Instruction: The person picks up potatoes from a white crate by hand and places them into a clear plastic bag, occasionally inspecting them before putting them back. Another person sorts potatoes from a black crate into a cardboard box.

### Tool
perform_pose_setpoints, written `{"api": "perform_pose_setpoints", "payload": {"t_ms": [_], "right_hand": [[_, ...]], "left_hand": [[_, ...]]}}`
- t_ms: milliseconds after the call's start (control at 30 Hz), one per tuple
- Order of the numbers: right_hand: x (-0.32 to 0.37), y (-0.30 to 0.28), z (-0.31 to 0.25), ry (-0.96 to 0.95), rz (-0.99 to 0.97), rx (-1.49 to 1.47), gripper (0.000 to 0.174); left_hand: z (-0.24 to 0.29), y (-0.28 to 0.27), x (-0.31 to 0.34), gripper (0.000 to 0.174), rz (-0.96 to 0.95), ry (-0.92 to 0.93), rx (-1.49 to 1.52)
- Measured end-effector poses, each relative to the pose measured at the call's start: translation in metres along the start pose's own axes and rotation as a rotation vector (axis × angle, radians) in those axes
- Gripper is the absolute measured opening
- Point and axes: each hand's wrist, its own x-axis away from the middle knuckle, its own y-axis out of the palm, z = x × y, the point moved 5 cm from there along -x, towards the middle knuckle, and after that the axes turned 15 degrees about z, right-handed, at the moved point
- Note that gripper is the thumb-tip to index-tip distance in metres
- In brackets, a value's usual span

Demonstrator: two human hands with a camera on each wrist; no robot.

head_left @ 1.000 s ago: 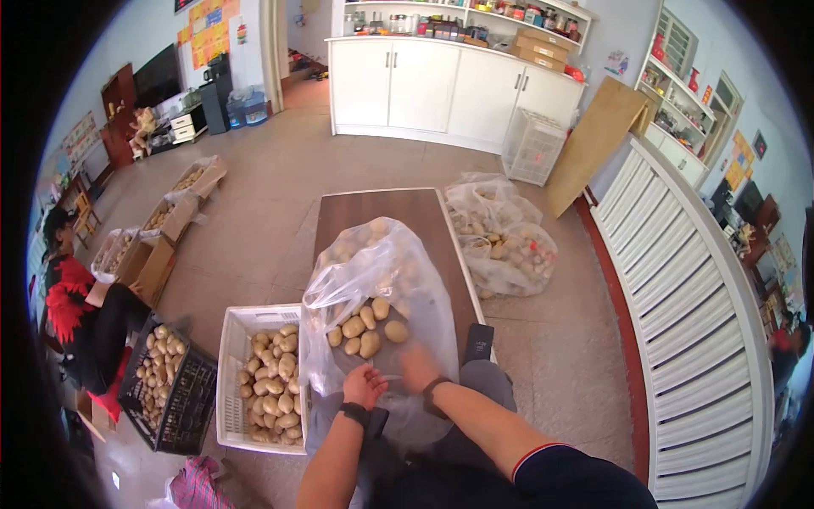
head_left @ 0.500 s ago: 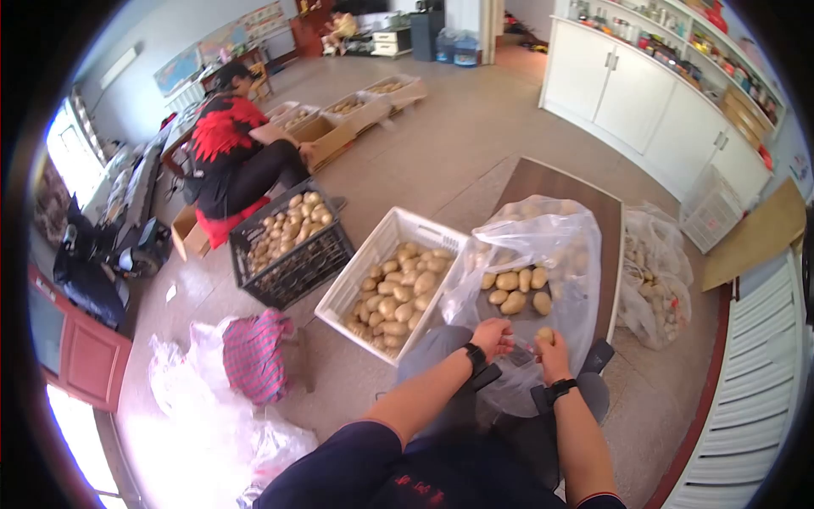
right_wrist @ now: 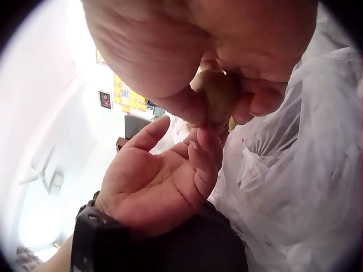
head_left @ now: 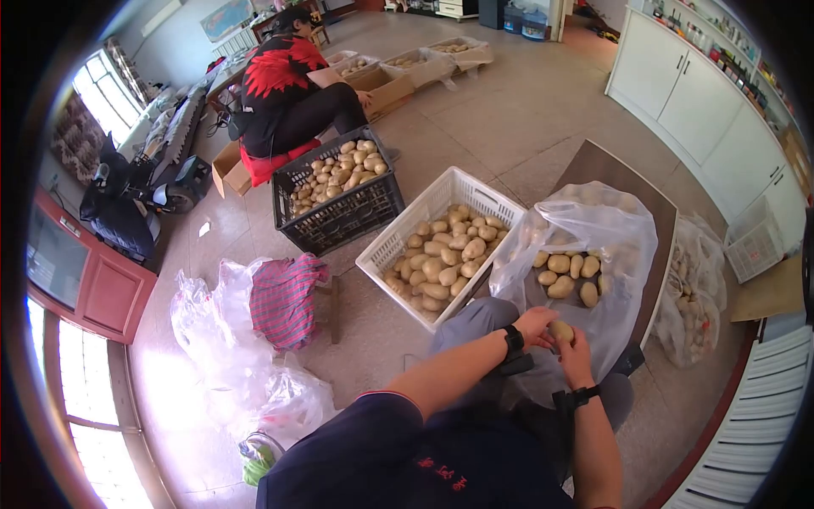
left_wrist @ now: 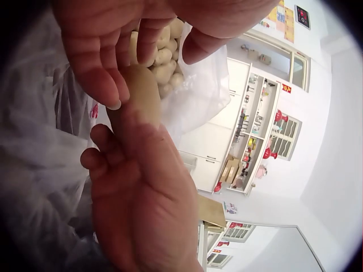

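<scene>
Grey floor (head_left: 381, 373) spreads under our work, with crumpled plastic bags (head_left: 212, 331) at the left and a checked cloth (head_left: 288, 301) just beside them. Farther off we see a seated person (head_left: 288, 93), then a black crate (head_left: 339, 222) and a white crate (head_left: 481, 194), both holding potatoes. Our left hand (head_left: 534, 325) has its fingers laid loosely against one potato (head_left: 560, 332), its thumb off the skin; our right hand (head_left: 579, 356) pinches that potato between thumb and fingers. So the potato sits between our hands, above the near part of a clear bag (head_left: 513, 267) on the brown table (head_left: 599, 165). To handle it well, we judge a light pinch best, with the left fingertips steadying the other end, since a smooth, rounded potato could roll free. Staying low over the bag would soften a drop. Right of the table lie more bagged potatoes (head_left: 691, 297), with white cupboards (head_left: 674, 93) beyond.
</scene>
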Motion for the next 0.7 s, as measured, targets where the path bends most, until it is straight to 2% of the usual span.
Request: {"api": "perform_pose_setpoints", "payload": {"t_ms": [33, 100, 167, 267, 333, 400, 433, 500, 633, 700], "right_hand": [[-0.007, 0.000, 0.008, -0.042, -0.037, 0.085, 0.029], [-0.006, -0.005, 0.011, -0.073, -0.061, 0.173, 0.029], [0.001, -0.005, -0.010, -0.112, -0.017, 0.182, 0.043], [-0.002, -0.007, 0.000, -0.016, 0.002, 0.047, 0.050], [-0.003, -0.009, 0.004, -0.030, -0.023, -0.011, 0.050], [-0.002, -0.008, 0.008, -0.044, -0.050, -0.070, 0.051], [-0.002, -0.006, 0.012, -0.028, -0.049, -0.080, 0.051], [-0.002, -0.006, 0.018, -0.007, -0.043, -0.091, 0.051], [-0.001, -0.007, 0.023, 0.071, -0.037, -0.087, 0.049], [-0.002, -0.007, 0.022, 0.101, -0.033, -0.098, 0.049]], "left_hand": [[0.001, 0.002, 0.003, 0.038, -0.004, -0.004, -0.001], [0.004, 0.005, 0.016, 0.033, -0.015, -0.037, 0.000], [0.004, 0.007, 0.024, 0.033, -0.058, -0.021, -0.016], [0.003, 0.007, 0.023, 0.031, -0.104, 0.010, -0.043], [0.003, 0.006, 0.021, 0.030, -0.113, 0.012, -0.057], [0.008, 0.004, 0.020, 0.028, -0.093, -0.031, 0.143], [0.012, 0.002, 0.021, 0.028, -0.096, -0.038, 0.140], [0.027, -0.008, 0.022, 0.027, -0.088, 0.036, 0.272], [0.062, -0.037, 0.027, 0.027, -0.096, 0.056, 0.470], [0.077, -0.060, 0.023, 0.030, -0.028, 0.126, 0.607]]}}
